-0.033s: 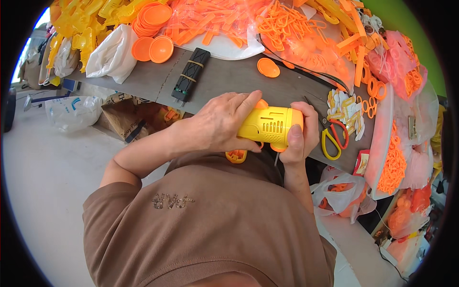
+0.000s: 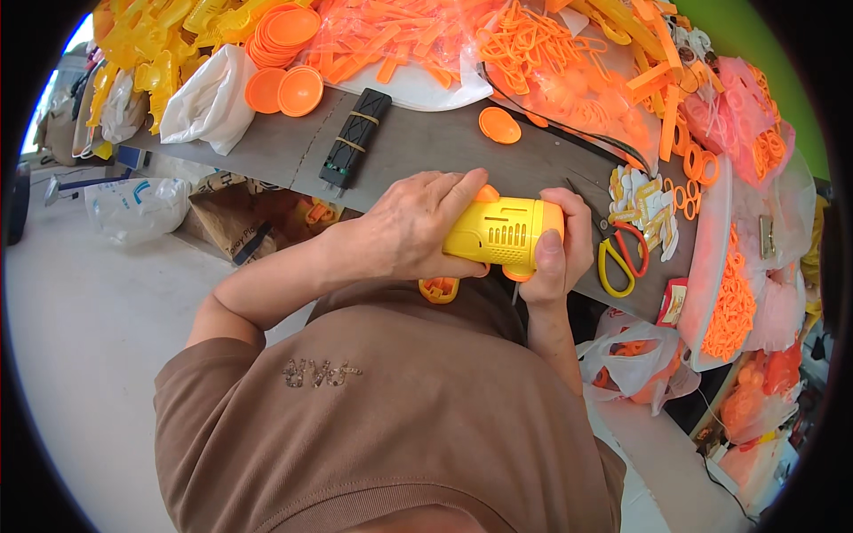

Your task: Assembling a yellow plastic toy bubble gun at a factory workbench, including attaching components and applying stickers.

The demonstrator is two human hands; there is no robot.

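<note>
A yellow plastic toy housing (image 2: 506, 226) with slotted vents and orange parts lies sideways between my two hands, near the table's front edge. My left hand (image 2: 404, 226) is wrapped round its left end and hides that part. On the right end, the fingers of my right hand (image 2: 569, 253) curl over the far side while the thumb presses the near face. Just below my left hand shows an orange and yellow hollow piece (image 2: 439, 290); whether it belongs to the housing I cannot tell. Scissors (image 2: 617, 262) with red and yellow handles lie right of my right hand.
On the grey table (image 2: 435, 133) lie a black bar bound with bands (image 2: 355, 138) and a lone orange disc (image 2: 499, 125). Piles of orange parts (image 2: 391, 44) and yellow shells (image 2: 178, 40) line the back. A bin of orange pieces (image 2: 729, 302) stands at right.
</note>
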